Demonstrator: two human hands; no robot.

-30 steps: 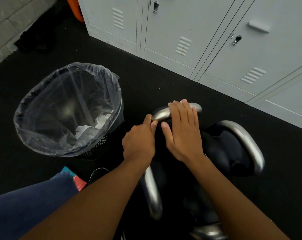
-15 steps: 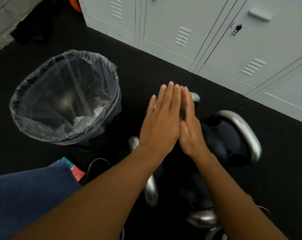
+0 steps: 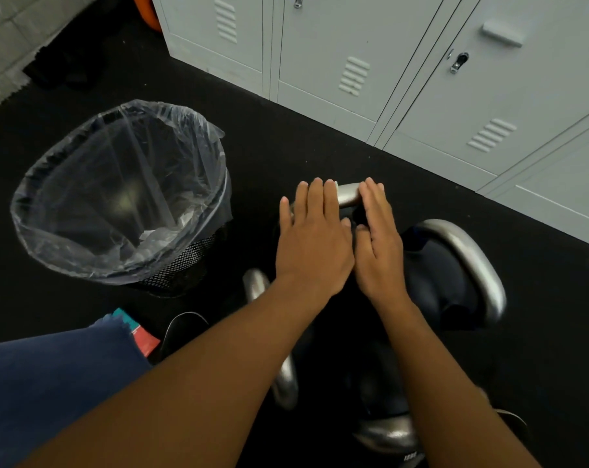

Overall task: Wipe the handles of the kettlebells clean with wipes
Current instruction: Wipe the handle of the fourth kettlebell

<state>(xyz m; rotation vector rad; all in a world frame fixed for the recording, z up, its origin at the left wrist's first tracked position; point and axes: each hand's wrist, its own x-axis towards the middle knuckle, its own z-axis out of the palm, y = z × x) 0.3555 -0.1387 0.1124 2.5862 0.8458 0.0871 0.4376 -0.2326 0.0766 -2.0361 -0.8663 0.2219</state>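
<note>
Several black kettlebells with steel handles stand on the dark floor below me. My left hand (image 3: pixel 311 239) and my right hand (image 3: pixel 379 246) hover side by side, fingers straight, over the far kettlebell's handle (image 3: pixel 348 194), of which a short silver piece shows between them. Neither hand holds a wipe. A second kettlebell (image 3: pixel 436 275) stands to the right with its broad handle (image 3: pixel 468 256) arching over it. Another handle (image 3: pixel 284 376) shows under my left forearm, and one more (image 3: pixel 385 434) at the bottom.
A mesh waste bin (image 3: pixel 185 261) lined with a clear bag (image 3: pixel 124 194) stands to the left, with crumpled white wipes (image 3: pixel 153 236) inside. Grey lockers (image 3: pixel 387 62) run along the back. My blue trouser leg (image 3: pixel 50 383) and a teal-red packet (image 3: pixel 141 336) are at lower left.
My left hand let go of the far handle and opened flat. Both hands came together palm to palm, then drew slightly apart above the handle.
</note>
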